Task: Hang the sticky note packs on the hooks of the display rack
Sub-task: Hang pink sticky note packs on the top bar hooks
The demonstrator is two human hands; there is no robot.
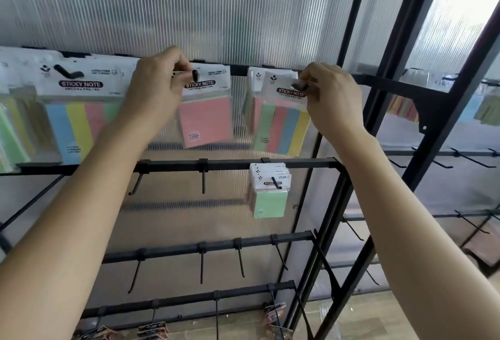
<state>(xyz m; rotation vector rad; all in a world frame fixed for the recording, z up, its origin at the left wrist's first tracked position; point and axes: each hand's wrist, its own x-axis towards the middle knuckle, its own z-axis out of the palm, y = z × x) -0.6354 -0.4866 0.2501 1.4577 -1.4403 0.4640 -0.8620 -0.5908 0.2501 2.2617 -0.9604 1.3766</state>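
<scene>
Head view looks up at the black display rack (pixel 338 166), whose cross bars carry hooks that jut out from the ribbed panel toward the person. On the top bar (pixel 239 69) a wide four-colour pack (pixel 78 123) hangs at the left. The pink pack (pixel 205 120) hangs in the middle and the striped pack (pixel 281 125) to its right, in front of others on the same hook. Lower down a green pack (pixel 270 201) hangs on the second bar, with bare hooks (pixel 203 180) beside it.

The left hand (pixel 157 88) pinches the pink pack's white header from the left, fingers curled. The middle hook tip (pixel 195 75) shows dark in front of that header, so this pack seems threaded.

The right hand (pixel 332 98) pinches the striped pack's header from the right. This pack is tilted, its top corner lifted toward the hand, and the right hook tip (pixel 299 86) sits at the header just beside the fingertips. Whether the hole is already over the tip I cannot tell.

The hook's long axis runs from the tip back to the bar, away from the person. The next move is probably to level the striped pack and push it along that line, and the right hand is the nearer one for it
</scene>
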